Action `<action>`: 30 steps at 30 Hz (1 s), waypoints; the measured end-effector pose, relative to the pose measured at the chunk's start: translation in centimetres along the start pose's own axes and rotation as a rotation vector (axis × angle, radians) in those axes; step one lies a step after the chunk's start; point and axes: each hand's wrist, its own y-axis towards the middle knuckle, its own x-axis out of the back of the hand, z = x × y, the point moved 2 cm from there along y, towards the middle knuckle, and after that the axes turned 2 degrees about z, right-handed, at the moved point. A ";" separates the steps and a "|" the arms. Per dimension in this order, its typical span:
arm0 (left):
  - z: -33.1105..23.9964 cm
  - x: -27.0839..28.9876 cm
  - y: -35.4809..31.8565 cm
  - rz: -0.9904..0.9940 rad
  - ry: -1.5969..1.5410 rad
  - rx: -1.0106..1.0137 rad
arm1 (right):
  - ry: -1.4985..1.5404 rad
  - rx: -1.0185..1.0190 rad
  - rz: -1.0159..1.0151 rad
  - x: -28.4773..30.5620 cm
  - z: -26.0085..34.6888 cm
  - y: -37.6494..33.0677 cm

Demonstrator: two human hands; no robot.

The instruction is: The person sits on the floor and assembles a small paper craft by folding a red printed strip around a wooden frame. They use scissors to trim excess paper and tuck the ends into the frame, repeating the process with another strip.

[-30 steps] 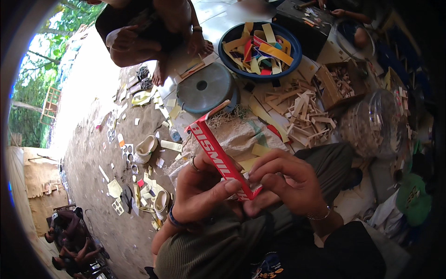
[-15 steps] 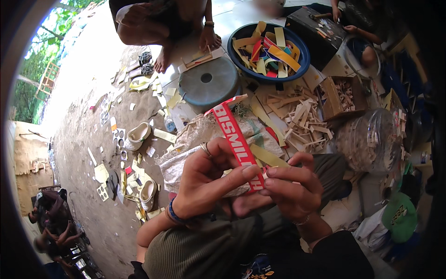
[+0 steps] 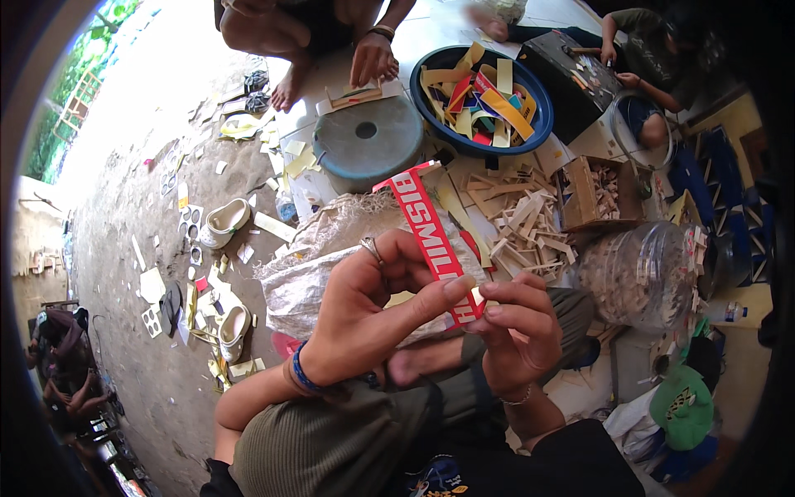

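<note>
Above the lap: a long, narrow red strip with bold white lettering (image 3: 424, 228), slanting away and to the left, bent over at its upper end. Clamped near its lower part by the left hand (image 3: 356, 311), with the thumb pressed on the lettered face and the fingers curled behind. Pinched at the lower end by the fingertips of the right hand (image 3: 522, 335), just beside the left thumb.

Beyond the strip, on the ground, a crumpled off-white woven sack (image 3: 302, 294). Farther on, a round, flat-topped grey drum with a dark central hole (image 3: 344, 157), with slim pale wooden pieces (image 3: 354, 99) at its far edge, near the hand of a squatting co-worker (image 3: 374, 60). To the right of the drum, a round dark-blue plastic basin (image 3: 493, 152) full of yellow, red and orange strips (image 3: 507, 113). Nearer, a loose heap of pale wooden sticks (image 3: 530, 228) beside an open brown cardboard box (image 3: 586, 195).

To the left, on bare earth, two cream clogs (image 3: 225, 224) among scattered pale paper scraps (image 3: 152, 286). At the far right, a green cap (image 3: 683, 406).
</note>
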 end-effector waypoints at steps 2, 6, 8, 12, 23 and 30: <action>0.0 0.0 0.0 0.008 -0.001 0.013 | -0.029 0.052 0.045 0.3 -0.1 0.0; -0.1 0.2 0.0 0.012 0.021 0.034 | -0.087 0.116 0.104 0.5 -0.3 0.2; -0.1 0.3 0.0 0.014 0.023 0.016 | -0.077 0.149 0.114 0.5 -0.5 0.6; -0.2 0.2 0.0 0.059 0.020 -0.058 | -0.122 0.164 0.150 1.1 -0.4 1.4; -0.2 -0.1 -0.4 0.146 -0.087 -0.018 | -0.121 0.214 0.157 1.8 0.4 2.0; -0.2 0.4 -0.3 0.172 -0.022 -0.007 | -0.131 0.163 0.254 1.7 1.3 3.0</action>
